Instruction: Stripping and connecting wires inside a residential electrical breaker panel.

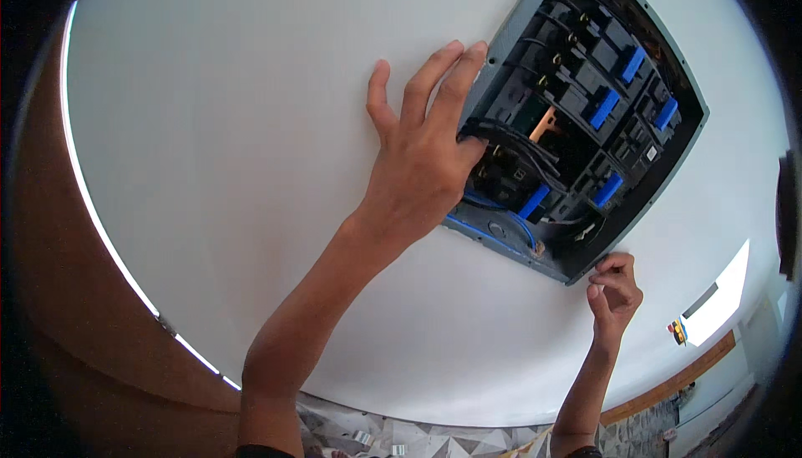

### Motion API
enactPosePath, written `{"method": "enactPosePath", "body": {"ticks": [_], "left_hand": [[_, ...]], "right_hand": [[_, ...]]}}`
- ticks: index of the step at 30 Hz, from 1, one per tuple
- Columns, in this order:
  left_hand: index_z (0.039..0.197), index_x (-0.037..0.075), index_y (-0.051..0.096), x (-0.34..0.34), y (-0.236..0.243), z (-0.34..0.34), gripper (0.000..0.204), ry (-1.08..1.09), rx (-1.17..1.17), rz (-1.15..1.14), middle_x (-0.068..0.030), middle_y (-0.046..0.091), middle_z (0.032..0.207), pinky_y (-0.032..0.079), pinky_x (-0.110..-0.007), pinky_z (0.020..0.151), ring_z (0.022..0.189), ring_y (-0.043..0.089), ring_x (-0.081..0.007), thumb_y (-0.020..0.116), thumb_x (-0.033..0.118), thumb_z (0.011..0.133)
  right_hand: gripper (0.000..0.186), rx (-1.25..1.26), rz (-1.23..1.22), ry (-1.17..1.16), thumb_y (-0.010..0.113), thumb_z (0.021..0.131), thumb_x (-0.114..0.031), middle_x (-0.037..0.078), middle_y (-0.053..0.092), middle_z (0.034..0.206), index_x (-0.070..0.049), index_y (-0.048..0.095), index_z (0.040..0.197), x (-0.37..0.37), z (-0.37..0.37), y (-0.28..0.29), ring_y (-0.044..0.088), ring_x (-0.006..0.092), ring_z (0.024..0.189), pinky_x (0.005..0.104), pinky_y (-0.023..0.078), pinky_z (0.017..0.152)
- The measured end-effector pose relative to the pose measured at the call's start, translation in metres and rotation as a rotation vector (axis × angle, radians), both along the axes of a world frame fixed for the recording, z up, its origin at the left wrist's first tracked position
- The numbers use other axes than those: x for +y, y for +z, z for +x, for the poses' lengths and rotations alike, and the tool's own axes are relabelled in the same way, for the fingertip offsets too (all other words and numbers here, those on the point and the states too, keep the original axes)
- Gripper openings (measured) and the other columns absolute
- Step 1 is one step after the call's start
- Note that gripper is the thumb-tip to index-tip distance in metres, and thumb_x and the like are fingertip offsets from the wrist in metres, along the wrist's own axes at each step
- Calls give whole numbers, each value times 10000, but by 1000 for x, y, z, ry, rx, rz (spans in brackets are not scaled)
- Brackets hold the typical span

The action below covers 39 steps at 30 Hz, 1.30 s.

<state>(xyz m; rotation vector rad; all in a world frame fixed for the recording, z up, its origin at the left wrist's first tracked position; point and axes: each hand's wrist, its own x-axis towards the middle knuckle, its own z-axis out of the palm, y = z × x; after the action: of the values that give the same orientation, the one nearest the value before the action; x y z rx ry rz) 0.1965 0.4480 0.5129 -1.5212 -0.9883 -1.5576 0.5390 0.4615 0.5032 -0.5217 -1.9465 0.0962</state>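
A grey metal electrical panel box is set in a white wall, tilted in view and without a cover. Inside are black circuit breakers with blue handles. My left hand is at the box's left side, fingers stretched and spread over the wall and rim. Its thumb reaches inside, against a bundle of black wires. Just below the box's lower right corner is my right hand, its fingers curled and thumb close to the index finger. Whatever lies between those fingertips is too small to make out.
White wall surrounds the box. A blue wire runs along the lower inside of the box. Below lies a patterned grey tile floor. At the right are a bright rectangular opening and a wooden strip.
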Motion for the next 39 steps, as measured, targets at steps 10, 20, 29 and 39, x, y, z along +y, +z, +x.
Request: {"method": "enactPosePath", "body": {"ticks": [10,20,29,39], "left_hand": [[679,67,715,-1,-6,-8,71,-22,55,90,-169,443,1480,195,-605,1148,1386,399,-308,745,36,735],[713,112,757,3,-1,2,192,26,0,113,-92,395,1505,142,-656,1105,1444,258,-320,732,-71,661],[761,32,710,-12,5,-1,75,11,57,-1,-249,398,1482,190,-713,1062,1400,340,-418,743,-31,739],[758,42,734,11,4,-7,81,-19,14,35,-245,415,1469,188,-678,1081,1399,338,-412,750,-34,736]], "right_hand": [[98,-8,-13,1,772,771,-85,65,581,977,-42,726,847,-3,-1,4,525,186,970,336,426,887],[96,-20,-18,55,762,791,-64,63,583,973,-55,731,881,-4,-2,6,535,184,965,320,448,868],[112,-26,-55,26,761,803,-68,71,604,995,-62,746,914,-4,3,8,543,185,961,323,452,857],[96,-47,-1,0,770,799,-74,55,587,965,-65,751,892,0,1,6,533,177,946,325,450,853]]}}
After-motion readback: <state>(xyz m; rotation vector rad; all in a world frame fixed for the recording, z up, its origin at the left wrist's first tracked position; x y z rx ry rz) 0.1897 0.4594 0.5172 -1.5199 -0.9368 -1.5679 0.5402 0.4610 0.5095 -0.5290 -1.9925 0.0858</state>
